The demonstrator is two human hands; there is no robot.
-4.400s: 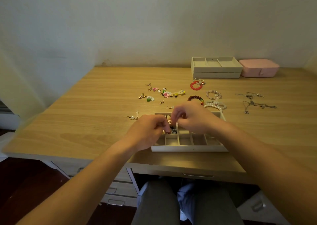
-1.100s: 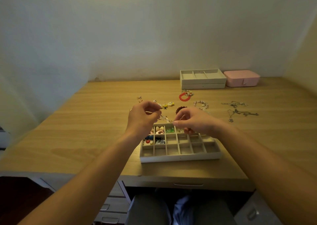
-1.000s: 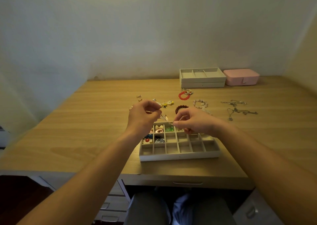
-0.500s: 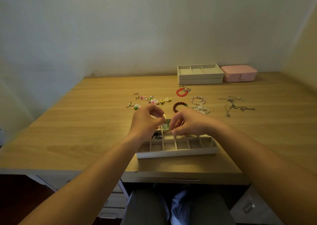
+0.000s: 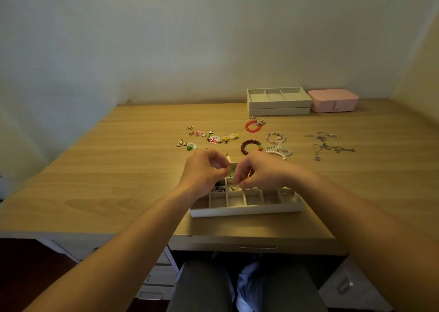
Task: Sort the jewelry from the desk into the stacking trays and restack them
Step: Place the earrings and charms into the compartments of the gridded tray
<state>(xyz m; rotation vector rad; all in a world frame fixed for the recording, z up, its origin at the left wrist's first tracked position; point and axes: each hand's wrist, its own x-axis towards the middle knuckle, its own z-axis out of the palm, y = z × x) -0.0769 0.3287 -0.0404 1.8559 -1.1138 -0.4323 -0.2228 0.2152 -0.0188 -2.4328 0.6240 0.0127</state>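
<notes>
A white compartment tray point(image 5: 247, 210) sits near the desk's front edge, with small jewelry in its far-left cells. My left hand point(image 5: 204, 171) and my right hand point(image 5: 259, 171) hover over its far cells, fingers curled. Each pinches a small earring piece; the pieces are too small to tell apart. Loose earrings point(image 5: 213, 139) lie beyond the tray. Further right lie a red bracelet point(image 5: 253, 126), a dark bead bracelet point(image 5: 250, 146), pearl bracelets point(image 5: 276, 143) and silver necklaces point(image 5: 329, 145).
Two stacked white trays point(image 5: 279, 101) stand at the back of the desk, with a pink jewelry box point(image 5: 332, 100) to their right. A wall closes the left side. A desk drawer point(image 5: 256, 246) sits under the front edge.
Both hands came down from above the tray to its far cells. The view tilted, so the desk now appears lower and the loose jewelry farther up.
</notes>
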